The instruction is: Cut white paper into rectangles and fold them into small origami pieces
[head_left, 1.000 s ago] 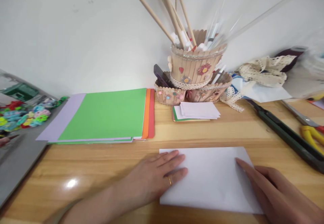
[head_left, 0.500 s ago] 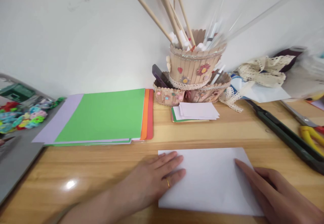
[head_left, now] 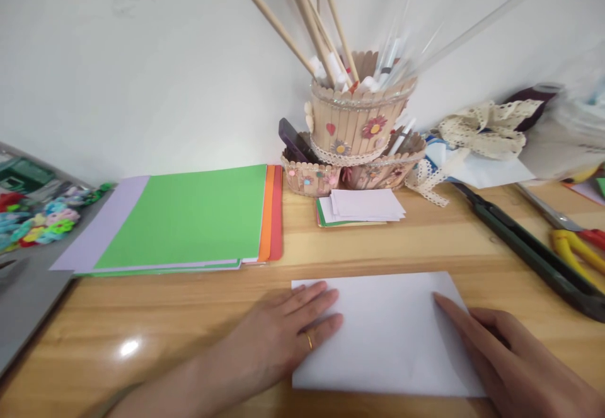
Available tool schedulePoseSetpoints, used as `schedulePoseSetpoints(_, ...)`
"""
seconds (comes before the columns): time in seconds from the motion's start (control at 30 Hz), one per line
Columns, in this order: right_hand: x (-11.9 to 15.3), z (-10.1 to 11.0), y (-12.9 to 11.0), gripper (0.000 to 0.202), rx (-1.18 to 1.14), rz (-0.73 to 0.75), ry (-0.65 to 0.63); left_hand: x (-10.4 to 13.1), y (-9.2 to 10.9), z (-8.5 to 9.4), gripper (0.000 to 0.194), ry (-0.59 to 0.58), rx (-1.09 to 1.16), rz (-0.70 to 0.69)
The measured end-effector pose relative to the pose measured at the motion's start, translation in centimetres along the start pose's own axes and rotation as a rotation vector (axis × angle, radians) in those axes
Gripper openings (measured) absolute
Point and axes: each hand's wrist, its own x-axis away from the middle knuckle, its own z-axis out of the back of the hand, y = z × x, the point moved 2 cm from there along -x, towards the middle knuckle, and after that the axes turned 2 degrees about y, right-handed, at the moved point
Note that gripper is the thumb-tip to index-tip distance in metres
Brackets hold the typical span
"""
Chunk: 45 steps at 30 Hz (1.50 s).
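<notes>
A white sheet of paper point(head_left: 378, 342) lies flat on the wooden table, close in front of me. My left hand point(head_left: 302, 323) rests on its left side, fingers spread and flat, with a gold ring on one finger. At the right edge of the paper is my right hand point(head_left: 491, 348). Its index finger stretches out over the upper right part of the sheet, while other fingers bend beside the edge and are partly hidden. Neither hand lifts the paper.
Coloured sheets point(head_left: 184, 216) lie at the back left, beside a grey surface point(head_left: 28, 317) with colourful trinkets. Small paper cards point(head_left: 366, 203) lie before craft-stick holders point(head_left: 354, 125) with sticks and pens. On the right are a dark green long-handled tool point(head_left: 534, 251), yellow-handled scissors point(head_left: 567, 248) and lace ribbon point(head_left: 486, 131).
The whole view has shifted slightly, so things sit a little further left. Both hands keep their places on the paper.
</notes>
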Motion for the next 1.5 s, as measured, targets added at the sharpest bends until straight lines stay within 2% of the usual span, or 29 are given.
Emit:
schedulePoseSetpoints(0.07,0.0,0.1,0.3,0.043,0.041,0.093,0.042,0.1,-0.2,0.1,0.040,-0.006,0.025,0.000)
schedulePoseSetpoints(0.17,0.1,0.8,-0.9,0.045,0.057,0.129,0.105,0.2,-0.5,0.2,0.039,-0.038,0.055,-0.015)
schedulePoseSetpoints(0.33,-0.1,2.2,-3.7,0.036,-0.031,0.010,0.135,0.5,-1.2,-0.1,0.041,-0.005,0.095,-0.017)
schedulePoseSetpoints(0.43,-0.2,2.7,-4.4,0.036,-0.069,-0.040,0.150,0.5,-1.3,-0.3,0.040,0.014,0.092,-0.023)
schedulePoseSetpoints(0.53,-0.2,2.9,-4.5,0.036,-0.062,-0.027,0.131,0.4,-1.2,-0.2,0.038,0.062,0.093,-0.017)
schedulePoseSetpoints(0.63,-0.1,2.7,-4.3,0.039,-0.022,0.003,0.098,0.4,-1.1,-0.3,0.049,0.071,0.127,-0.001)
schedulePoseSetpoints(0.8,-0.2,2.8,-4.4,0.040,-0.042,0.036,0.136,0.7,-1.2,-0.6,0.056,0.076,0.185,0.030)
schedulePoseSetpoints(1.23,-0.2,3.3,-4.6,0.036,-0.079,0.039,0.221,-0.1,-1.5,-0.2,0.057,0.160,0.174,-0.081)
schedulePoseSetpoints(1.37,-0.2,3.4,-4.4,0.035,-0.058,0.045,0.244,0.2,-1.7,-0.8,0.062,0.183,0.170,-0.102)
schedulePoseSetpoints(1.5,-0.3,4.0,-4.3,0.033,-0.135,0.035,0.262,0.7,-2.1,-2.0,0.067,0.182,0.192,-0.075)
